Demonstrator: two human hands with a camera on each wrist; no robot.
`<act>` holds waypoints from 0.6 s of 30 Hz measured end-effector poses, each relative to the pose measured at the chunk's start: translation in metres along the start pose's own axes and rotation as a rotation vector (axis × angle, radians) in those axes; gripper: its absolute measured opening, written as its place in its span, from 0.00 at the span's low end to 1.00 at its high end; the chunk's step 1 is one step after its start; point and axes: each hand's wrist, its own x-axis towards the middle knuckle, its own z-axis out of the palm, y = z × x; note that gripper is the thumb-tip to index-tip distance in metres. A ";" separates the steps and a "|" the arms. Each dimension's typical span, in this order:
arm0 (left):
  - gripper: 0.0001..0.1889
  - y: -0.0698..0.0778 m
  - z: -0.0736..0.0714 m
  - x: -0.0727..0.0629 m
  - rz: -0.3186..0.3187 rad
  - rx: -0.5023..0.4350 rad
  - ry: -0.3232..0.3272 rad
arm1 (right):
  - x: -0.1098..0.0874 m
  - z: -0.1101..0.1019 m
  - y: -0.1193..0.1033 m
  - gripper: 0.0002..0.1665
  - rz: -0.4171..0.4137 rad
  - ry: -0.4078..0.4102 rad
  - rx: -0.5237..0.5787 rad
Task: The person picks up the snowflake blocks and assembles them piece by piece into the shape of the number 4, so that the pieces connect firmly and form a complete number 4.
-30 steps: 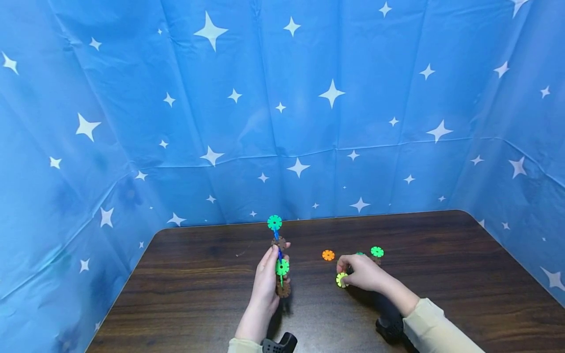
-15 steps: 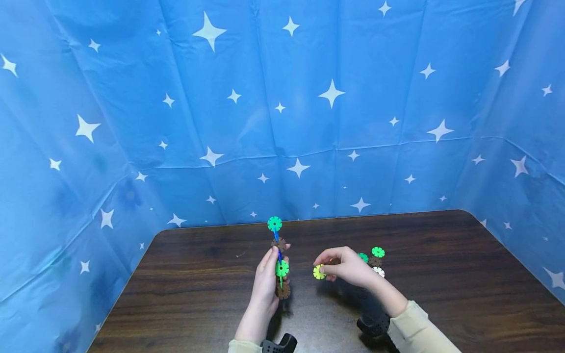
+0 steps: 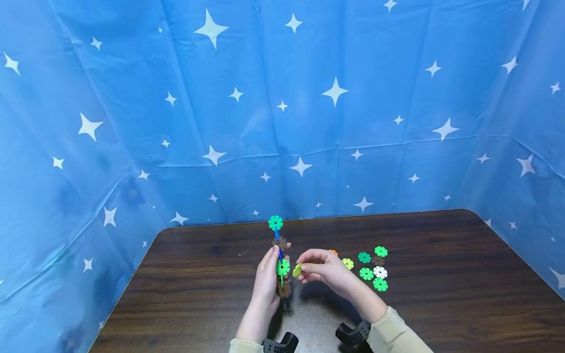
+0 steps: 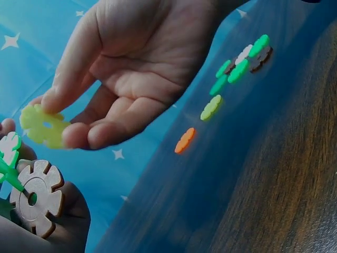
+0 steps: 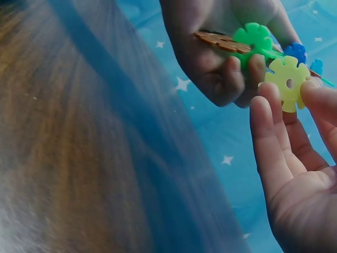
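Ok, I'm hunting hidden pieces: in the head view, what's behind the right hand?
The edge of an orange disc shows past the right hand; the rest is covered. The table directly behind the hand is hidden too.

Left fingers curled in a grip, right fingers pinching, close by

Right hand nearer left hand, yellow disc turned.

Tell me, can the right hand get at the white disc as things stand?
Probably not straight away: the right hand pinches a yellow disc, which it would likely have to release first. Otherwise the way looks free, as the white disc lies in plain view on the table.
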 end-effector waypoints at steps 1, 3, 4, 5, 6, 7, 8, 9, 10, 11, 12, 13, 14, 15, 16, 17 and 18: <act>0.24 0.000 0.000 0.000 0.001 0.000 0.000 | 0.000 0.002 0.001 0.10 0.004 -0.004 0.018; 0.23 0.000 0.000 0.000 0.003 -0.001 0.004 | 0.000 0.004 0.004 0.07 0.017 -0.008 0.038; 0.23 0.000 0.000 0.001 0.004 -0.002 0.009 | 0.000 0.005 0.004 0.07 0.021 -0.007 0.048; 0.23 0.000 0.000 0.001 0.004 -0.004 0.013 | 0.000 0.006 0.005 0.06 0.025 -0.007 0.056; 0.23 0.000 0.000 0.001 0.006 -0.008 0.017 | -0.001 0.007 0.005 0.06 0.027 -0.009 0.062; 0.23 0.000 0.000 0.001 0.007 -0.010 0.021 | -0.001 0.008 0.006 0.06 0.029 -0.009 0.069; 0.22 -0.001 0.000 0.001 0.007 -0.015 0.026 | -0.001 0.009 0.006 0.06 0.032 -0.011 0.074; 0.22 -0.001 0.000 0.001 0.009 -0.017 0.031 | -0.001 0.010 0.007 0.06 0.034 -0.014 0.075; 0.22 -0.001 0.000 0.002 0.009 -0.019 0.036 | -0.001 0.011 0.008 0.06 0.035 -0.016 0.078; 0.23 -0.001 0.000 0.002 0.009 -0.018 0.038 | -0.001 0.011 0.008 0.06 0.037 -0.018 0.079; 0.23 -0.001 0.000 0.002 0.010 -0.017 0.040 | -0.001 0.012 0.009 0.06 0.036 -0.021 0.080; 0.23 -0.002 -0.001 0.002 0.010 -0.012 0.042 | -0.001 0.013 0.010 0.06 0.039 -0.021 0.082; 0.23 -0.002 -0.001 0.002 0.009 -0.009 0.045 | -0.001 0.013 0.011 0.06 0.043 -0.020 0.083; 0.23 -0.002 -0.001 0.002 0.008 -0.001 0.046 | -0.001 0.014 0.012 0.07 0.043 -0.020 0.085; 0.23 -0.002 -0.001 0.002 0.006 0.003 0.047 | -0.001 0.014 0.012 0.07 0.042 -0.019 0.089; 0.23 -0.002 -0.001 0.002 0.003 0.009 0.049 | -0.001 0.015 0.013 0.07 0.042 -0.018 0.092; 0.23 -0.002 -0.002 0.002 0.001 0.013 0.051 | -0.001 0.015 0.013 0.07 0.042 -0.016 0.094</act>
